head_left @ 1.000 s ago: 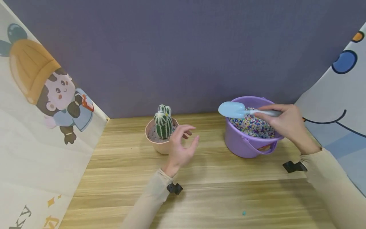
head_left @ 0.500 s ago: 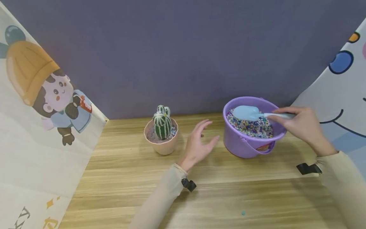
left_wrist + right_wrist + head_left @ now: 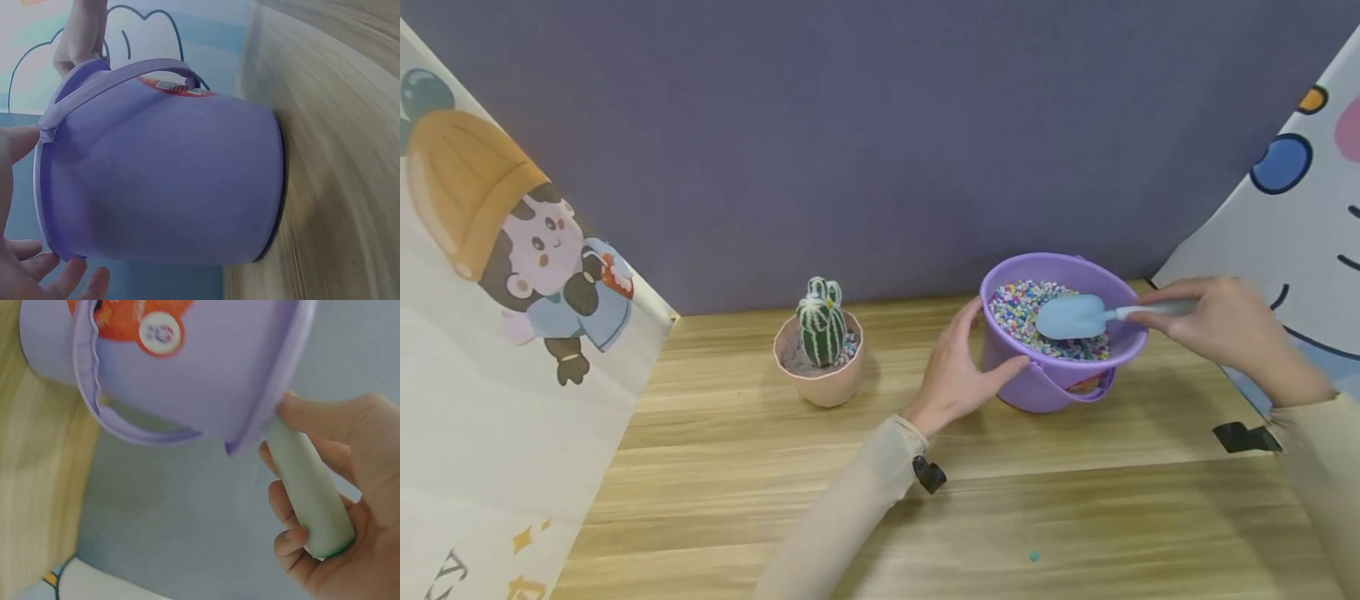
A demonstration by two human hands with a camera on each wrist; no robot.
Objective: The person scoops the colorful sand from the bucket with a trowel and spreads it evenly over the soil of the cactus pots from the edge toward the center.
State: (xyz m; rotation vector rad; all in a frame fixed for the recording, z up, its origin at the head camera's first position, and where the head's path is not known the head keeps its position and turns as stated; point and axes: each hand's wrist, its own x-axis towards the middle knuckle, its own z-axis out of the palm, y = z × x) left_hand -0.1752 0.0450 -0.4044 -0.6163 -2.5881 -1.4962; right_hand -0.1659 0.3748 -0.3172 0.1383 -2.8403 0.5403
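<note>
A purple bucket (image 3: 1027, 385), part filled with small multicoloured beads (image 3: 1022, 302), stands upright on the table. My right hand (image 3: 1221, 323) grips the pale handle of a light blue trowel (image 3: 1070, 317), its blade over the beads inside the rim. In the right wrist view, fingers and thumb wrap that trowel handle (image 3: 312, 494). My left hand (image 3: 953, 375) is at the bucket's left side, thumb and fingertips spread and touching the rim. The left wrist view shows the thumb by the bucket's handle hinge. Left of it, a green cactus (image 3: 822, 332) stands in a peach pot (image 3: 826, 388) with grey filling and some beads.
A dark purple-grey wall (image 3: 850, 150) rises behind the table (image 3: 737, 483). Printed panels close off the left (image 3: 490, 400) and right sides, the bucket near the right one. One small teal bead (image 3: 1034, 556) lies near the front.
The left hand has moved right from beside the pot to the bucket's rim. The right hand has shifted right, bringing the trowel blade from above the bucket's left edge to over the beads.
</note>
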